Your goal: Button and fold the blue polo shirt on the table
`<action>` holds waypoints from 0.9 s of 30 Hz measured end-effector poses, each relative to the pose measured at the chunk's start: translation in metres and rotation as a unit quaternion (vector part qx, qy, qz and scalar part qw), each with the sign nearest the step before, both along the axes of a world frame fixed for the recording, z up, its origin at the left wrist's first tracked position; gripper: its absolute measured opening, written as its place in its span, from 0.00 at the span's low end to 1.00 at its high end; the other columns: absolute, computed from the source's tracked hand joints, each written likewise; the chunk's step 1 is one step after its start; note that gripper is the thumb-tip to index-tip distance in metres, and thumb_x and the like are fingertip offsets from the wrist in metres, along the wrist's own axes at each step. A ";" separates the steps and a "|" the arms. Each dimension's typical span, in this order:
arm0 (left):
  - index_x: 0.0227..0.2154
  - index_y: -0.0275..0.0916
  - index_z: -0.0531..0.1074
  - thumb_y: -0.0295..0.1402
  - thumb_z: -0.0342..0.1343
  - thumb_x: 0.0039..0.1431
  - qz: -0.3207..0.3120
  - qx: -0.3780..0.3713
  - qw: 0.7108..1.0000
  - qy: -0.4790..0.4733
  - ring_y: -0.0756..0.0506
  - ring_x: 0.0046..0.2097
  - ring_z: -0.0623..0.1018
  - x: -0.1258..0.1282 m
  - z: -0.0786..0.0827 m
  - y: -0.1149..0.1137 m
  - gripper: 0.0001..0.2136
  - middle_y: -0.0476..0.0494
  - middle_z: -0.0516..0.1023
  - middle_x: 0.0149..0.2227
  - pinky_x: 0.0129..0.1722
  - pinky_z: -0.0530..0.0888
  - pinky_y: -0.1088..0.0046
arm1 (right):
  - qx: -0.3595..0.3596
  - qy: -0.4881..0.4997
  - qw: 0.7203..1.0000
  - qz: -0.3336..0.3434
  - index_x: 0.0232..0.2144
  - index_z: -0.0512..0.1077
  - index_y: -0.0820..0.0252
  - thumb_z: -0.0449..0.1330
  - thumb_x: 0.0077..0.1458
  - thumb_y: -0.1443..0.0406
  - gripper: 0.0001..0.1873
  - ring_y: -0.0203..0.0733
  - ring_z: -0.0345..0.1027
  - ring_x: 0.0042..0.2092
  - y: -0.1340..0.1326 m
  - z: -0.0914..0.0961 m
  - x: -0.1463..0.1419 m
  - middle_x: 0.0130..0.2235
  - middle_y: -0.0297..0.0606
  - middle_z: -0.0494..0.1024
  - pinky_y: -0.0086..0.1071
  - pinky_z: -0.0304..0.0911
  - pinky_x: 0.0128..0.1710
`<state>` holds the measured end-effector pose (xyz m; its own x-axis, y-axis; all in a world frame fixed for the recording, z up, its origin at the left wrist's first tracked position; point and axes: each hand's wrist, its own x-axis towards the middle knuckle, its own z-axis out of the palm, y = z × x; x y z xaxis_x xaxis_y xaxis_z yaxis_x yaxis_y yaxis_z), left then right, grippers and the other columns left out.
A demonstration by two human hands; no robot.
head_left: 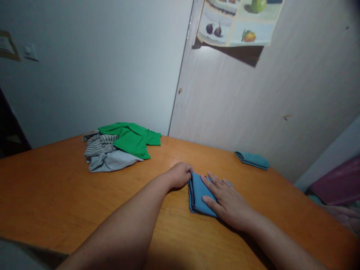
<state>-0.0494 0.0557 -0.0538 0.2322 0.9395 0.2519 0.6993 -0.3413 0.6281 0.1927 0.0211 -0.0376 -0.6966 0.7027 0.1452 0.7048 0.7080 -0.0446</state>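
A folded blue cloth (198,195) lies on the orange wooden table (56,195) near the middle. My left hand (181,174) is closed at the cloth's upper left corner and grips its edge. My right hand (225,198) lies flat on top of the cloth with its fingers stretched out, pressing it down. A second folded blue cloth (252,159) rests by the table's far right edge, apart from both hands.
A pile of clothes sits at the back left of the table: a green shirt (131,138), a striped garment (99,144) and a grey one (112,161). A white wall and a pale door with a fruit poster (239,22) stand behind. Purple fabric (337,183) lies at right.
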 end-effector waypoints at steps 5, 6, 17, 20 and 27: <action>0.33 0.36 0.79 0.24 0.51 0.51 0.009 -0.002 1.000 -0.006 0.47 0.35 0.76 0.001 0.002 -0.002 0.11 0.45 0.81 0.33 0.34 0.69 0.76 | 0.000 -0.009 1.000 0.001 0.69 0.45 0.40 0.46 0.64 0.45 0.34 0.59 0.46 0.68 0.000 0.001 0.000 0.70 0.42 0.46 0.59 0.46 0.63; 0.33 0.36 0.78 0.24 0.51 0.51 0.011 -0.004 1.000 -0.010 0.47 0.35 0.76 0.001 0.002 -0.003 0.11 0.46 0.81 0.33 0.34 0.69 0.76 | 0.000 -0.010 1.000 0.002 0.69 0.45 0.40 0.46 0.64 0.45 0.34 0.59 0.46 0.68 0.000 0.001 0.000 0.70 0.43 0.46 0.59 0.46 0.63; 0.29 0.37 0.74 0.38 0.44 0.60 0.022 -0.013 0.997 -0.069 0.46 0.34 0.73 -0.002 0.010 -0.005 0.15 0.47 0.75 0.30 0.34 0.69 0.72 | -0.004 -0.013 1.000 -0.003 0.68 0.45 0.38 0.47 0.64 0.44 0.34 0.59 0.47 0.68 0.001 0.000 0.001 0.70 0.39 0.45 0.58 0.45 0.64; 0.30 0.37 0.73 0.48 0.49 0.58 0.012 -0.027 0.997 -0.077 0.47 0.32 0.71 0.000 0.010 -0.008 0.18 0.48 0.74 0.29 0.32 0.68 0.72 | -0.002 -0.012 1.000 0.000 0.68 0.45 0.38 0.46 0.64 0.44 0.34 0.59 0.47 0.68 0.002 -0.001 0.001 0.70 0.40 0.45 0.59 0.45 0.64; 0.36 0.37 0.70 0.50 0.58 0.50 -0.008 -0.074 0.987 -0.143 0.48 0.33 0.71 0.003 0.002 -0.011 0.20 0.49 0.72 0.31 0.31 0.67 0.74 | -0.009 -0.019 1.000 -0.004 0.68 0.43 0.38 0.45 0.64 0.44 0.34 0.59 0.46 0.68 0.001 0.001 -0.001 0.70 0.43 0.46 0.60 0.45 0.63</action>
<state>-0.0468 0.0449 -0.0516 0.1873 0.9676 0.1691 0.4818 -0.2405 0.8426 0.1918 0.0222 -0.0364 -0.6959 0.7104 0.1055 0.7117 0.7018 -0.0309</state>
